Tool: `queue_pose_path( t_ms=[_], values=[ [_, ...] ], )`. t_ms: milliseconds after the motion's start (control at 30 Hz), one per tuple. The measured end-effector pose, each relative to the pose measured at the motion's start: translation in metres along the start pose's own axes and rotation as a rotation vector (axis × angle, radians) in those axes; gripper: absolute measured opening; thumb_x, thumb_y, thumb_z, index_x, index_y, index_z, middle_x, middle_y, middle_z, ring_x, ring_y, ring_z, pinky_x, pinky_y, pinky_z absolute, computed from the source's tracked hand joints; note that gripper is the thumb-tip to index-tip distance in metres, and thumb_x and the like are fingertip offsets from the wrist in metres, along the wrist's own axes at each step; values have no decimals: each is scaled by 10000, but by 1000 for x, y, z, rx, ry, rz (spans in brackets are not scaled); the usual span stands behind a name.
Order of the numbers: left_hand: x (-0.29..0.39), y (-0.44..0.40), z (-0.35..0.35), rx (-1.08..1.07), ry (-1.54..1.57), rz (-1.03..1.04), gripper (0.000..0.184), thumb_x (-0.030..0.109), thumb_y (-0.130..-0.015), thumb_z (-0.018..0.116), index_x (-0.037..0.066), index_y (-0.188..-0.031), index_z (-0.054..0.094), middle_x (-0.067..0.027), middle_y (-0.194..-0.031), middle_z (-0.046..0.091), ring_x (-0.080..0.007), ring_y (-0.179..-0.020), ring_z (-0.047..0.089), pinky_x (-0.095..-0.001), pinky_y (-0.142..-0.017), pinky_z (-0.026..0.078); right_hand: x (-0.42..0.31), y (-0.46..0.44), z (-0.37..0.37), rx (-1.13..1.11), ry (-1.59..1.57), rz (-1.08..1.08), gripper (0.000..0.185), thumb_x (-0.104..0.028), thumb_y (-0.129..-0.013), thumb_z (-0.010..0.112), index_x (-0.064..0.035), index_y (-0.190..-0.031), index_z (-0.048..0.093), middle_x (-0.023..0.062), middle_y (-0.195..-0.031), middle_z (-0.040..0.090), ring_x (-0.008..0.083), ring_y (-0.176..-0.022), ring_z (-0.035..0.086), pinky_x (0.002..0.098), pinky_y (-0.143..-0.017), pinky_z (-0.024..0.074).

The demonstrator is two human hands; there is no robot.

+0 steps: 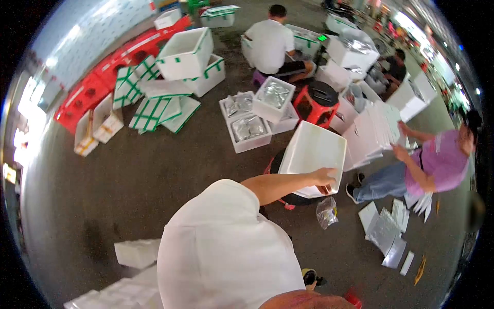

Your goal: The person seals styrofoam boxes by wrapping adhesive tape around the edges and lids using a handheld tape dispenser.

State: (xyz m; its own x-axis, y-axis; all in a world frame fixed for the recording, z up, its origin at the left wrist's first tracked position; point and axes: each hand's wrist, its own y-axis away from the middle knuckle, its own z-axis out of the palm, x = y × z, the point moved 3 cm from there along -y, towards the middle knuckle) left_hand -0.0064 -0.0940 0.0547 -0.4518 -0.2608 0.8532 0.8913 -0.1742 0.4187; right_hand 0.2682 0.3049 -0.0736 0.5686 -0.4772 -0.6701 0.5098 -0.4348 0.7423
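My left arm stretches out in a white sleeve, and my left hand point(323, 178) is at the near right side of a white foam box point(312, 147). Its fingers are bent against the box near the rim, partly hidden. The box is tilted on top of a round dark stool point(297, 200) with red parts, and its pale inside shows. A crumpled clear plastic bag point(327, 212) lies on the ground just below the box. My right hand is out of view; only a blurred patch of skin shows at the bottom edge.
Foam boxes with silvery bags point(248, 127) stand ahead, beside a red stool point(316, 105). One person point(437, 159) in a purple top handles stacked white foam sheets point(371, 131) at right. Another point(270, 46) sits farther back. Green-taped lids point(164, 112) and red barriers point(90, 95) are at left.
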Motion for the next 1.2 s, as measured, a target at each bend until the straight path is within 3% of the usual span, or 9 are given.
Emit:
queue_pose_path(
  t_ms=[300, 433, 467, 600, 667, 833, 967, 1133, 1200],
  values=[
    [-10, 15, 5, 159, -97, 212, 751, 48, -884, 493, 136, -1540, 138, -222, -802, 681, -284, -568, 689, -386, -505, 604, -97, -9, 205, -476, -218, -188, 562, -411, -924, 548, -54, -1353, 478, 149, -1405, 474, 362, -1266, 487, 522, -1001, 459],
    [-14, 1, 0, 44, -56, 163, 749, 76, -942, 465, 137, -1545, 24, -272, -929, 677, -300, -585, 692, -371, -526, 609, -131, 48, 300, -625, -208, -208, 604, -445, -937, 538, -64, -1394, 442, 141, -1445, 439, 347, -1309, 447, 503, -1098, 354],
    [-5, 18, 2, 82, -97, 147, 719, 170, -915, 588, 130, -1520, 203, -217, -985, 688, -332, -731, 706, -426, -649, 613, -134, 63, 319, -625, -220, -165, 597, -462, -933, 537, -72, -1378, 462, 142, -1410, 477, 333, -1287, 474, 484, -1071, 393],
    [-28, 22, -30, -14, -45, 105, 741, 169, -943, 556, 114, -1522, 97, -215, -1046, 669, -309, -781, 699, -407, -719, 596, -106, 105, 342, -904, -372, 112, 422, -350, -936, 549, -4, -1173, 589, 170, -1162, 636, 335, -1040, 636, 508, -871, 539],
    [-24, 7, 6, -182, -12, -15, 755, 169, -956, 540, 106, -1523, 44, -215, -1077, 660, -298, -807, 695, -398, -753, 587, -100, 92, 309, -884, -586, -3, 338, -319, -929, 586, -17, -1075, 623, 133, -1057, 669, 304, -922, 659, 486, -835, 553],
    [-5, 17, -17, -255, -38, -39, 834, 151, -966, 517, 151, -1528, -99, -231, -1134, 619, -293, -876, 681, -382, -785, 578, -41, 56, 272, -368, -639, 2, 337, -358, -887, 652, -76, -1071, 628, 77, -1096, 663, 273, -968, 655, 448, -888, 534],
    [13, 18, -23, -260, 3, -65, 858, 154, -958, 531, 179, -1534, -104, -221, -1139, 599, -285, -890, 664, -383, -789, 571, -27, 73, 185, 334, 71, 21, 528, -365, -822, 716, -61, -1231, 576, 94, -1177, 644, 262, -999, 649, 415, -874, 522],
    [10, 19, -16, -367, -18, -94, 953, 134, -924, 596, 187, -1532, -136, -201, -1115, 615, -276, -851, 664, -363, -769, 575, 177, 57, 27, 930, -185, 36, 643, -340, -759, 743, 11, -1260, 544, 178, -1193, 612, 275, -1028, 619, 395, -832, 497],
    [23, 6, 2, -371, -48, -95, 968, 148, -914, 604, 177, -1530, -142, -200, -1133, 609, -281, -883, 655, -374, -793, 572, 184, 99, 14, 939, -273, 100, 577, -318, -751, 746, 23, -1187, 584, 125, -970, 650, 235, -835, 620, 377, -747, 488]
  ],
)
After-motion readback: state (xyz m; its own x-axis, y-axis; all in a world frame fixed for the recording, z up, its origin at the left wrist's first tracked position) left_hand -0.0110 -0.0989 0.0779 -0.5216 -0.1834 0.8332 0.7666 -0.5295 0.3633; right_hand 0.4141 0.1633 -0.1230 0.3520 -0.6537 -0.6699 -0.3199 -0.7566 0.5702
